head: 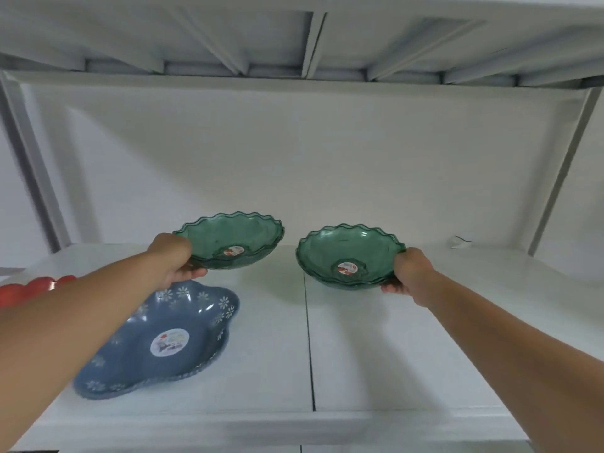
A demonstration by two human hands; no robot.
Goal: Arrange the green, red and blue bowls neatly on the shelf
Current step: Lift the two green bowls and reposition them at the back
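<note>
Two stacks of see-through green bowls with wavy rims are held over the white shelf (376,354). My left hand (175,261) grips the left green stack (235,237) by its left rim. My right hand (410,273) grips the right green stack (349,253) by its right rim. Each stack shows a round sticker in the bottom. A blue flower-patterned bowl (157,341) lies on the shelf at the front left, partly under my left forearm. A red bowl (32,287) peeks out at the far left edge, mostly hidden by my arm.
The shelf has a dark seam (309,338) down its middle. Grey uprights (32,165) frame both sides and an upper shelf board (294,44) runs overhead. A small white object (457,240) lies at the back right.
</note>
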